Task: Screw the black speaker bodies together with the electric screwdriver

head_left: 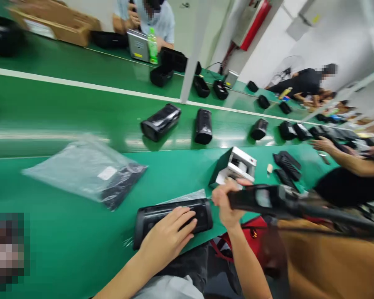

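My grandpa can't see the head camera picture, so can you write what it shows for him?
A person's left hand rests on a black device at a green bench, while the right hand grips a black tool. A clear bag and an open box sit nearby, with more devices and other people beyond.

Left hand (171, 234) covers part of the black device (154, 215); the black tool (269, 199) smears into blur, its far end sliced by the right edge; top left, a black case (3, 36) gets cut off.
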Available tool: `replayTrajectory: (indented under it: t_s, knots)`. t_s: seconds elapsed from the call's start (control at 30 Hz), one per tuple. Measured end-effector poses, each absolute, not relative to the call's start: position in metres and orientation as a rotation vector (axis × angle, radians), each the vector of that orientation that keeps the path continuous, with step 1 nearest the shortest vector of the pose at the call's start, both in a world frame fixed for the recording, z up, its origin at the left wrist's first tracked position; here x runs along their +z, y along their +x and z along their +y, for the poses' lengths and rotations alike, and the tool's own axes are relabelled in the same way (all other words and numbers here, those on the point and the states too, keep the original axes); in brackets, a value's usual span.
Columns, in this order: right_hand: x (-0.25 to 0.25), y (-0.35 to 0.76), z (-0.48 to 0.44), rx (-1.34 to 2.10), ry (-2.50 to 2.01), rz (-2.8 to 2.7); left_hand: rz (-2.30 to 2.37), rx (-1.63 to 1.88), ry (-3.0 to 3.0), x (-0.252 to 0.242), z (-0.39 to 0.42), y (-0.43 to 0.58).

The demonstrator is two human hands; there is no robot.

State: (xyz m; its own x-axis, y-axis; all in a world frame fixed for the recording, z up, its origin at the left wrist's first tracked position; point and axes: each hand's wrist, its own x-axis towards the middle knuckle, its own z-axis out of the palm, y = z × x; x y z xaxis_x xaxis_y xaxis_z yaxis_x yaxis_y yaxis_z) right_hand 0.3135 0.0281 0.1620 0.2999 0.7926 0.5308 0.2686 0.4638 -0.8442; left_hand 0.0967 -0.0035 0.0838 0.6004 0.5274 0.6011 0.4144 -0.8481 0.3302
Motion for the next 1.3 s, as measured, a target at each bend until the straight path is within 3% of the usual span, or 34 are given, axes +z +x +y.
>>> replayTrajectory:
  t_s: [0.5, 0.73, 0.87, 1.3]
  knots:
    - [0.136, 0.323, 0.038, 0.535, -1.093, -1.078, 0.768, 0.855, 2.775, 0.088, 0.004, 0.099]
    - [0.202, 0.329, 0.038, 0.313, -0.854, -1.089, 0.843, 1.059, 2.692, 0.091, -0.002, 0.095]
    - [0.232, 0.365, 0.06, 0.066, -0.962, -1.09, 0.743, 1.164, 2.798, 0.072, 0.011, 0.09]
    - [0.211, 0.392, 0.074, 0.064, -1.06, -1.001, 0.718, 1.177, 2.888, 0.066, 0.01, 0.09]
